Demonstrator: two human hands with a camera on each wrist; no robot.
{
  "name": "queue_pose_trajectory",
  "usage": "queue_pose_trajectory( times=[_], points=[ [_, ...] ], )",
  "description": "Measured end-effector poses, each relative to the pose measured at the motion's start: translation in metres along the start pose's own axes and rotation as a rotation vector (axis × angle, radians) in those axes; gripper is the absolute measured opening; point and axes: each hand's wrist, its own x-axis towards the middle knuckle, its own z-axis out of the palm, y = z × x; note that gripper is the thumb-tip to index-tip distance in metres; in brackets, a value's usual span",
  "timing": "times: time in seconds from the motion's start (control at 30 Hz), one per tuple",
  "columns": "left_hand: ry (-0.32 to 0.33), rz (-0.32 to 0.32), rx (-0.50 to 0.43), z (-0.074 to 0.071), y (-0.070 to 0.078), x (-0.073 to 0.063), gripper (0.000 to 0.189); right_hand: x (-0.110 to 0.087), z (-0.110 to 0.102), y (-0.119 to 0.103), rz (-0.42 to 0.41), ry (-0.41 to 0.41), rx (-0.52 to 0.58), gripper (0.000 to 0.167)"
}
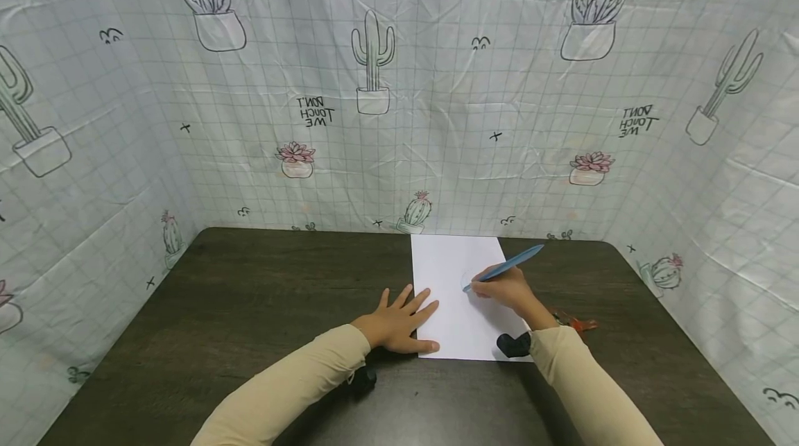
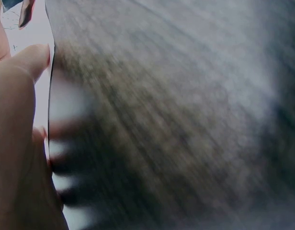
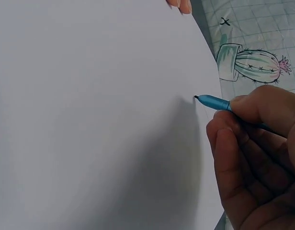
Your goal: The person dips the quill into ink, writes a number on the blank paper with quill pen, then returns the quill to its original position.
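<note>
A white rectangular sheet of paper [image 1: 458,324] is laid flat on a dark brown wood-grain table [image 1: 281,279], with its far edge set close to a white cloth hanging [image 1: 437,99] printed with a grid, potted cacti and mirrored lettering. The sheet's left edge is overlapped by the left hand [image 1: 399,324], its fingers spread wide: the thumb, index and middle fingertips are rested on the paper, while the little finger is placed on the table to the left of the sheet. Over the right part of the sheet, a slender blue pen [image 1: 504,268] with a broad, flat, leaf-like upper end is pinched between the thumb and fingers of the right hand [image 1: 510,291], and the other fingers are curled beneath. The dark pen tip is directed at the upper middle of the sheet; whether contact is made cannot be told. A faint curved line is seen on the sheet beside the tip. Both arms are covered by cream long sleeves [image 1: 293,380], and a black rounded device [image 1: 513,345] is seen at the right wrist, above the sheet's near right corner. To the right of the sheet, an orange-red object [image 1: 583,324] of unclear shape is partly hidden by the right wrist.
</note>
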Motion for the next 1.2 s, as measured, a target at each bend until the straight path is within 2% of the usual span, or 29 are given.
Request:
queue_pose_trajectory(
  times=[0.47, 0.73, 1.0, 1.2],
  points=[
    [-0.003, -0.01, -0.002, 0.002, -0.001, 0.002, 0.081, -0.012, -0.011, 0.005, -0.058, -0.079, 0.047, 0.021],
    [-0.009, -0.006, -0.012, 0.001, -0.001, 0.002, 0.08, -0.019, -0.018, 0.006, -0.051, -0.082, 0.072, 0.022],
    [-0.031, 0.003, -0.018, 0.0, -0.002, 0.001, 0.079, -0.021, -0.024, 0.012, -0.101, -0.068, 0.052, 0.02],
    [-0.01, 0.001, -0.023, 0.0, 0.0, 0.0, 0.08, -0.022, -0.026, 0.013, -0.109, -0.05, 0.032, 0.019]
  ],
)
